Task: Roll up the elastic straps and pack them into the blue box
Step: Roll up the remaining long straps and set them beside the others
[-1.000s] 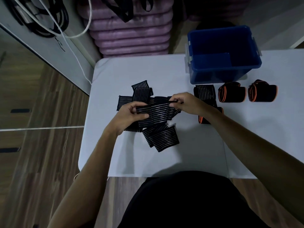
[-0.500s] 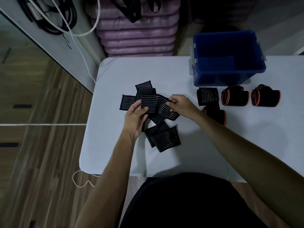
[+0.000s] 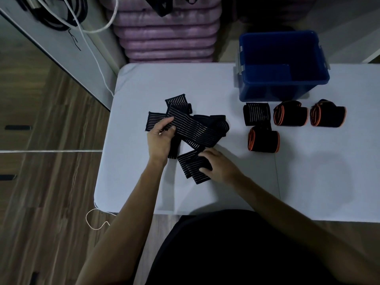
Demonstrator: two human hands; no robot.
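4 rolled straps (image 3: 257, 114) sit beside the unlabelled blue box (image 3: 283, 87).

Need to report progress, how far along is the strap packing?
Four rolled straps sit in front of the blue box, none visibly inside. The left hand grips a striped strap; the right hand rests on another loose strap. The pile remains unrolled.

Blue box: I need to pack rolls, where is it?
In the head view, the blue box sits on the table's far right side, just behind the rolled straps.
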